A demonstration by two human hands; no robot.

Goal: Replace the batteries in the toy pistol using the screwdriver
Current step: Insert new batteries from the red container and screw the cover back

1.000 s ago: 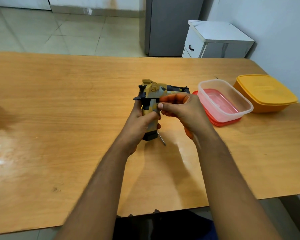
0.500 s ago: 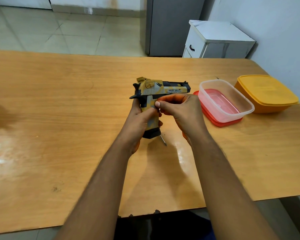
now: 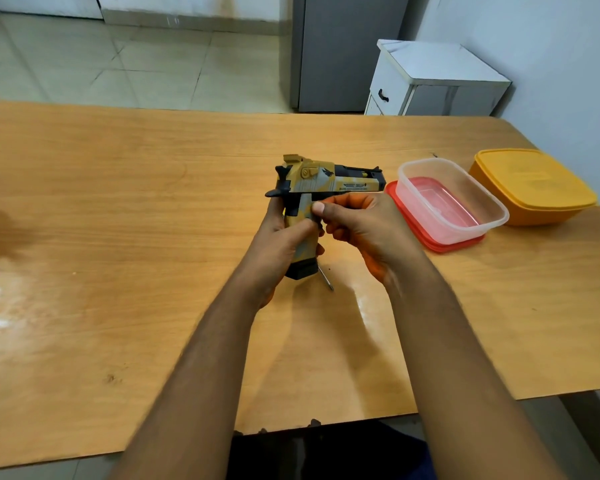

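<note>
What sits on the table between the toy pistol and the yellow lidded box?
In the head view, a clear container resting on a red lid lies between the toy pistol and the yellow box.

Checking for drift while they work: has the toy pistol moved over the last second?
Yes. The toy pistol has tilted level, its muzzle nearer the clear container.

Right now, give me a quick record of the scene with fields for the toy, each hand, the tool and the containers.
toy pistol: held upright above the table, barrel pointing right
left hand: grips the pistol's handle
right hand: thumb and fingers on the handle's side
screwdriver: metal tip showing below the handle
clear container: open, on a red lid
yellow container: lidded
</note>
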